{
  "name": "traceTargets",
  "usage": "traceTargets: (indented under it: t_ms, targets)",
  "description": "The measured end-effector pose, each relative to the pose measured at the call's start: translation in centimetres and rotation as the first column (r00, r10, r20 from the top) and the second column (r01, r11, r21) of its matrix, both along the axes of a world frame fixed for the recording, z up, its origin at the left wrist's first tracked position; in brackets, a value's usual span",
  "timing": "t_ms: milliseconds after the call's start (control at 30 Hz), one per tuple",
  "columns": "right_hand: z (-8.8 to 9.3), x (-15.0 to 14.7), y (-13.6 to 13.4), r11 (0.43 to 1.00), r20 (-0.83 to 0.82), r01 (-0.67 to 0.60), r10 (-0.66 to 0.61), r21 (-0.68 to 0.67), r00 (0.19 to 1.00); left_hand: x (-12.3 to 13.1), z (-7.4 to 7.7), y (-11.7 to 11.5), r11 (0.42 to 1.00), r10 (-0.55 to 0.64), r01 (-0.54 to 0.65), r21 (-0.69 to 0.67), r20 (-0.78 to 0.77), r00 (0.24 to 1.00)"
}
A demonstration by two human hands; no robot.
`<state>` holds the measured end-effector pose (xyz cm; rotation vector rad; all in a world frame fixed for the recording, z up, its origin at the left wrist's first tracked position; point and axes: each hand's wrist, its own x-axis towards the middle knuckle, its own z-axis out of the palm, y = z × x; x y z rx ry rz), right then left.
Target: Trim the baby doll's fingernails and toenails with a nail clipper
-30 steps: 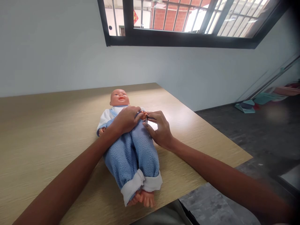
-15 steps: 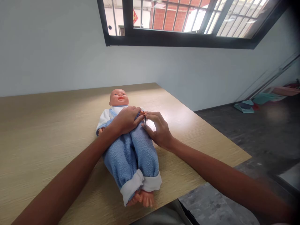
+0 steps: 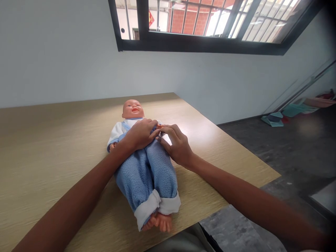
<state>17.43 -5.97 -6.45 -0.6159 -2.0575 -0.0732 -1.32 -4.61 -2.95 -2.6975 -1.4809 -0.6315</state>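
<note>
A baby doll (image 3: 143, 168) in blue fleece overalls and a white shirt lies on its back on the wooden table (image 3: 52, 140), head away from me. My left hand (image 3: 140, 133) is closed over the doll's chest and pinches the doll's small hand at the right side. My right hand (image 3: 175, 145) is closed around a small metal tool, likely a nail clipper (image 3: 160, 134), held at the doll's fingers. The doll's other hand (image 3: 112, 146) pokes out at the left. Its bare feet (image 3: 159, 222) point toward me.
The table's right edge runs diagonally from the wall to the near corner (image 3: 273, 173). Beyond it is dark floor with teal and pink items (image 3: 291, 110) by the wall. A barred window (image 3: 210, 21) sits above the pale wall.
My right hand has closed in lower over the doll's hand, and the metal tool that stuck out from my fingers is now mostly hidden. The left hand stays put.
</note>
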Motion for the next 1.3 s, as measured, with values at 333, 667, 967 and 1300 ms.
traceTargets:
  t_ms: [333,667,967,1300]
  targets:
    - [1.0,-0.6,-0.5,0.988,0.021,0.150,-0.150,-0.023,0.989,-0.1,-0.2,0.2,1.000,-0.009,0.009,-0.008,-0.001,1.000]
    - [-0.2,0.0,0.7,0.995,-0.149,-0.039,0.026,-0.089,0.989,-0.2,-0.2,0.2,1.000,-0.004,0.004,0.004,-0.023,1.000]
    - [-1.3,1.5,2.1,0.934,-0.332,-0.321,0.257,-0.154,0.908,0.2,0.3,-0.4,1.000,0.016,-0.015,0.022,-0.045,0.999]
    - [-1.4,1.6,2.6,0.897,-0.337,-0.405,0.332,-0.175,0.881,0.1,0.2,-0.3,1.000,0.008,-0.008,0.003,-0.045,0.999]
